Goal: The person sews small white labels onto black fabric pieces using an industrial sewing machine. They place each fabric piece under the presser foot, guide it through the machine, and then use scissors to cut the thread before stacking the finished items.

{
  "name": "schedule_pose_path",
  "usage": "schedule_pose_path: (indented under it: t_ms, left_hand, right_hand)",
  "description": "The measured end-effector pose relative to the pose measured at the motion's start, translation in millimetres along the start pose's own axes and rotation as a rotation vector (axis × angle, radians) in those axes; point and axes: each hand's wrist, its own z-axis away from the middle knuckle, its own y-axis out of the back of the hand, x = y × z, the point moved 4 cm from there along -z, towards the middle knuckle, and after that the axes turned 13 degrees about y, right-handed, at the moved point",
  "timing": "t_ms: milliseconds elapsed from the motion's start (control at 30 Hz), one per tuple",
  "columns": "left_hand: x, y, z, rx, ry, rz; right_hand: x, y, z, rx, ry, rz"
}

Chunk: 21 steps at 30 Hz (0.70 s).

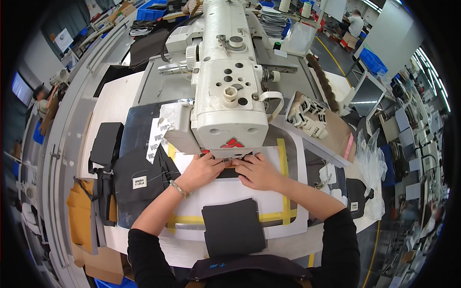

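Both of my hands meet under the head of a large white industrial sewing machine. My left hand, with a beaded bracelet at the wrist, has its fingers bent and pressed together at the left of a black fabric piece. From the other side my right hand grips the same piece, thumb and fingers close together. The machine head hides some of the fingertips. Beneath the hands lies a white sheet with yellow tape strips. Nearer to me rests a stack of dark fabric pieces.
Dark pieces with a sewn white label lie at the left, beside a black block-like stack and mustard-yellow fabric. An open cardboard box of white labels stands right. Clear plastic bags hang beyond it. Other people sit farther off.
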Motion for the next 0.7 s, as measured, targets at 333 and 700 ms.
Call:
schedule_pose_path:
  t_ms: [333,700]
  left_hand:
    - [-2.8,0.6,-0.2,-0.072,0.035,0.007]
    - [-42.2,-32.3,-4.9,-0.307,0.296,0.043]
  right_hand:
    - [-2.2,2.4,2.3,0.157,0.087,0.047]
    - [-22.8,23.2,27.1,0.133,0.028,0.159]
